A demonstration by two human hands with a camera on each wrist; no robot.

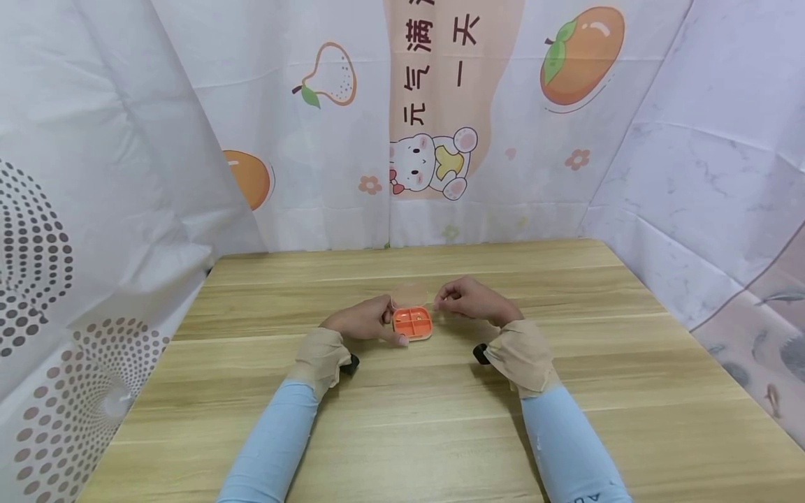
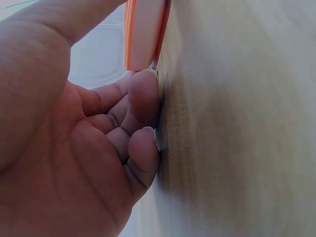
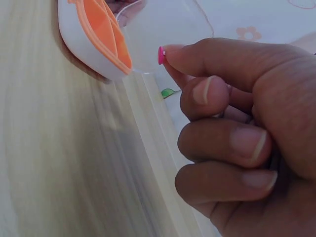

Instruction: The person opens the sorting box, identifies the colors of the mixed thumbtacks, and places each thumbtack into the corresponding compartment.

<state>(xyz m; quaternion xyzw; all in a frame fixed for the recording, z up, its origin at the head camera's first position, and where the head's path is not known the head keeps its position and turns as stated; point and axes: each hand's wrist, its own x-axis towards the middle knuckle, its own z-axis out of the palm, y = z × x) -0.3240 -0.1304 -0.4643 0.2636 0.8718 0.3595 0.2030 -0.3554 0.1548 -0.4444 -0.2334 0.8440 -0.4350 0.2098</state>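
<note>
A small pill box (image 1: 412, 323) with an orange divided tray, a pale outer shell and a raised clear lid (image 1: 409, 295) rests on the table. At its left side, my left hand (image 1: 372, 319) holds it, thumb along the front and fingers round the side. Tiny pieces lie in the tray's rear compartments. Just right of the box, my right hand (image 1: 473, 300) pinches a small pink disc-shaped stud (image 3: 161, 55) between thumb and index finger, the other fingers curled in. The right wrist view shows the stud apart from the box, in front of the clear lid.
The wood-grain table (image 1: 390, 419) extends around both forearms. A printed white curtain (image 1: 327, 161) hangs behind its back edge, with more cloth at both sides. Black devices (image 1: 481, 353) are strapped at the wrists under tan wraps.
</note>
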